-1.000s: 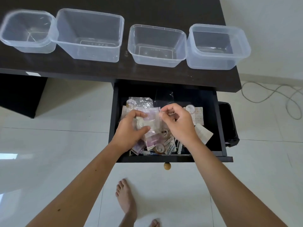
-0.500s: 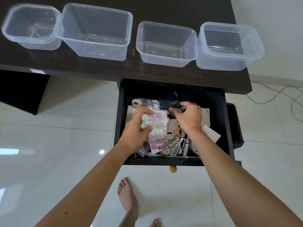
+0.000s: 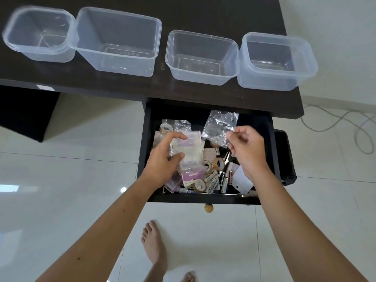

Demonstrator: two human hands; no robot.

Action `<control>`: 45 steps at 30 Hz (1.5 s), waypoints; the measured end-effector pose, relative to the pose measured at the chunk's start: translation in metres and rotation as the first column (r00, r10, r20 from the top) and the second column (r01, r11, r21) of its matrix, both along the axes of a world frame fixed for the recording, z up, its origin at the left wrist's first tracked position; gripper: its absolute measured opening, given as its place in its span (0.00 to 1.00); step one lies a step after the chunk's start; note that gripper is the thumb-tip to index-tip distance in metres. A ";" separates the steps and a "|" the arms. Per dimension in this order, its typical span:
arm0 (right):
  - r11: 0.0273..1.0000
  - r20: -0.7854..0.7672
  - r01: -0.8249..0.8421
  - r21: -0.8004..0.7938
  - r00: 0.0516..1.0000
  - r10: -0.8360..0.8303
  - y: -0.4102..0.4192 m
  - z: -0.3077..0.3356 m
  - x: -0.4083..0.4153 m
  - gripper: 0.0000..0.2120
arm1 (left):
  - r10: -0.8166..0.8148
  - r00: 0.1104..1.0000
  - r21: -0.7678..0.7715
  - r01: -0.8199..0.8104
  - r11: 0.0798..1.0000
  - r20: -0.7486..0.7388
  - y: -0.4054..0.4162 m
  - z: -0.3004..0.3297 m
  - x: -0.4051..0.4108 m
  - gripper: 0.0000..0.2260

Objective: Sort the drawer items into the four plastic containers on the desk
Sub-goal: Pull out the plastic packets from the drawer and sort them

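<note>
The open black drawer [image 3: 207,199] under the desk holds tape rolls, batteries, cards and small packets. My left hand [image 3: 162,161] grips a bundle of clear and purple zip bags [image 3: 188,153] over the drawer's left half. My right hand [image 3: 247,151] pinches the edge of a crinkled clear plastic bag [image 3: 219,126], lifted above the drawer's back right. On the dark desk stand four empty clear containers in a row: far left [image 3: 38,33], large second [image 3: 116,40], third [image 3: 201,55], far right [image 3: 276,60].
A wooden knob [image 3: 209,208] sticks out of the drawer front. A black bin [image 3: 284,157] stands right of the drawer. A grey cable [image 3: 345,121] loops on the white tiled floor at right. My bare feet [image 3: 154,247] are below the drawer.
My right hand took hold of the crinkled clear bag at the back of the drawer and raised it. My left hand kept its hold on the zip bags.
</note>
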State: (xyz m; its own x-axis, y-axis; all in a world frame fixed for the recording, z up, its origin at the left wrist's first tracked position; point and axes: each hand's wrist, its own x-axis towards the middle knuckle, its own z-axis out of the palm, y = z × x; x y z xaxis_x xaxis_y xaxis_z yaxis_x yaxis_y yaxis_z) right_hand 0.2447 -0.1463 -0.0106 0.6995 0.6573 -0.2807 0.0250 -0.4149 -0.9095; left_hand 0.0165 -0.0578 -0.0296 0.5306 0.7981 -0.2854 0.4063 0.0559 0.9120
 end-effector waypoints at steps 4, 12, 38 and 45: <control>0.993 -0.127 0.049 0.108 0.991 -0.036 -0.022 0.006 -0.008 0.04 | 0.002 1.000 -0.014 -0.002 1.000 0.005 -0.001 -0.001 0.000 0.14; 0.946 -0.005 -0.304 -0.110 0.952 0.306 -0.024 -0.005 -0.027 0.06 | -0.003 0.992 -0.148 0.022 0.989 0.127 -0.001 0.001 -0.004 0.18; 0.376 0.136 -0.549 -0.746 0.427 0.894 -0.038 0.037 0.068 0.12 | -0.071 0.993 0.038 0.068 0.997 0.092 -0.001 -0.009 -0.005 0.16; 0.655 0.163 -0.613 -0.441 0.663 0.731 -0.032 0.082 0.067 0.06 | -0.042 0.997 0.013 0.041 0.999 0.064 -0.001 -0.009 -0.004 0.20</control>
State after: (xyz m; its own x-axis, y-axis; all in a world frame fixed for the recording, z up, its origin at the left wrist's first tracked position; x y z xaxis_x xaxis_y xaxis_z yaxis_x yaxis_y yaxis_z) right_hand 0.3116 -0.1782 0.0714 0.1812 0.8876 -0.4236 0.6616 -0.4287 -0.6153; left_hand 0.0122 -0.0586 -0.0389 0.5806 0.7778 -0.2408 0.3486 0.0298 0.9368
